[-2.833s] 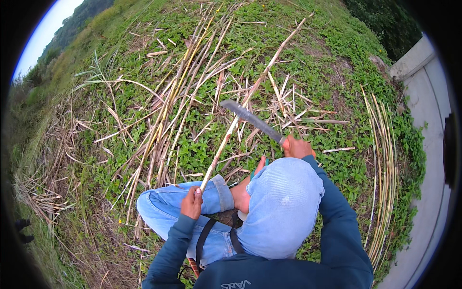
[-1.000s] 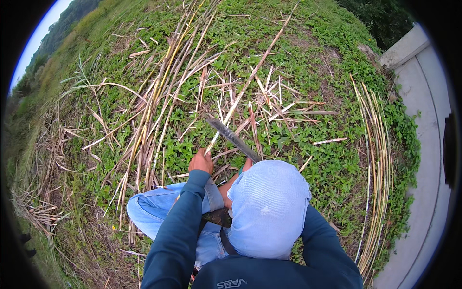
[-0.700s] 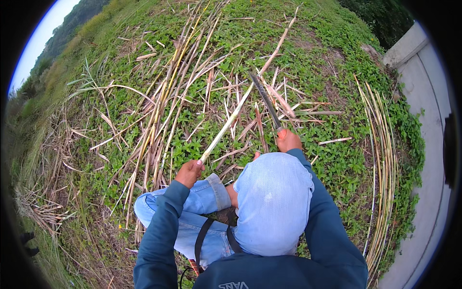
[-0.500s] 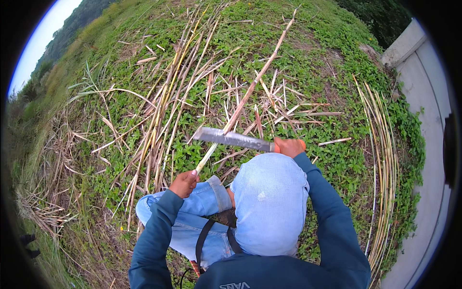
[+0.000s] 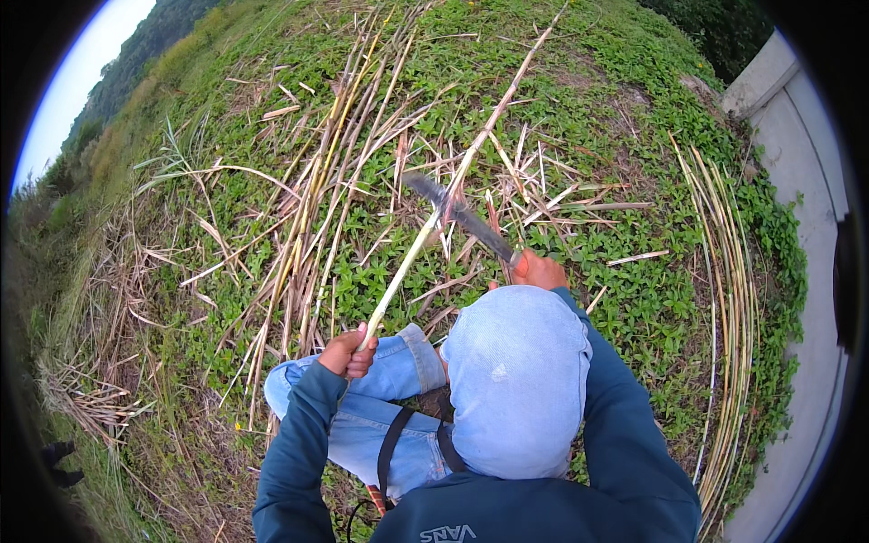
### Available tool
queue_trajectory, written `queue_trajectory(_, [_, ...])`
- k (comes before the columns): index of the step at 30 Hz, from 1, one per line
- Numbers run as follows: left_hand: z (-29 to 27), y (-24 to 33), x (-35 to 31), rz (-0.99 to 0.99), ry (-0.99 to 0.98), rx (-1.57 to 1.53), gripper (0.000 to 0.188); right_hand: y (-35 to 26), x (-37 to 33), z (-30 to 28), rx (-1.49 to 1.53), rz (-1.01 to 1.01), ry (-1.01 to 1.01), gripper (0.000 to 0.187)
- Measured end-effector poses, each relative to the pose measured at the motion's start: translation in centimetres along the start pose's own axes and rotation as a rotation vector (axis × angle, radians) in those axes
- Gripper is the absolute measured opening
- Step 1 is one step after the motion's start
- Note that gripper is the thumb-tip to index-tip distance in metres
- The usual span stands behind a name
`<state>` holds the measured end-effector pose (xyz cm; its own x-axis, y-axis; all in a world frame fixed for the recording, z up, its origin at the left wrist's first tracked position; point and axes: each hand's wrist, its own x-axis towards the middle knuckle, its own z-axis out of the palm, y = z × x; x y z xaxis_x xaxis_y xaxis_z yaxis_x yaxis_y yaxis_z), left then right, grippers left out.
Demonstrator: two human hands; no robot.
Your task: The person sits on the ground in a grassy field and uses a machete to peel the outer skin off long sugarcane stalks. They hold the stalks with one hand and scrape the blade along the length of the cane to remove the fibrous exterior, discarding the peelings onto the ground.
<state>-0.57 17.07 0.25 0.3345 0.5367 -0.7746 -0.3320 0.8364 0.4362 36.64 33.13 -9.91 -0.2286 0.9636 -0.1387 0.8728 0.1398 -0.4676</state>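
Note:
My left hand (image 5: 348, 352) is closed round the near end of a long cane stalk (image 5: 398, 276). The stalk slants up and away to the right; its near part is pale green and bare, while brownish husk covers the far part. In my right hand (image 5: 539, 270) is the orange handle of a machete (image 5: 482, 233). Its broad grey blade lies across the stalk where the bare part meets the husk, and it is a little blurred by motion. My right hand rests close by my raised right knee (image 5: 516, 362).
A pile of uncut-looking canes (image 5: 312, 199) lies to the left, and a neat row of canes (image 5: 724, 317) to the right beside a concrete wall (image 5: 801, 145). Strips of dry husk (image 5: 543, 195) litter the grass ahead. More dry stalks (image 5: 90, 398) lie at far left.
The machete blade has moved away from me along the stalk, and its tip has swung farther forward. More of the stalk's pale green surface shows. Both hands keep their grips.

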Motion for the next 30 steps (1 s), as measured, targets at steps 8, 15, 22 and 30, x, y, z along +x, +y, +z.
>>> queue_trajectory(8, [-1.0, -0.7, 0.1, 0.011, -0.021, -0.041, 0.048, 0.6, 1.5, -2.2, -0.129, -0.109, -0.069, 0.029])
queue_trajectory(15, [0.4, -0.6, -2.2, 0.017, -0.062, 0.002, 0.05, 0.4, 3.2, -2.6, -0.047, -0.015, 0.034, 0.029])
queue_trajectory(22, [-0.2, -2.0, -1.6, 0.151, 0.083, 0.083, 0.034, -2.3, 1.9, -0.3, 0.017, 0.054, 0.085, 0.029])
queue_trajectory(30, [-0.2, -3.0, -3.8, 0.106, 0.084, -0.017, 0.036, -1.3, 2.3, -1.6, -0.105, -0.218, -0.119, 0.028])
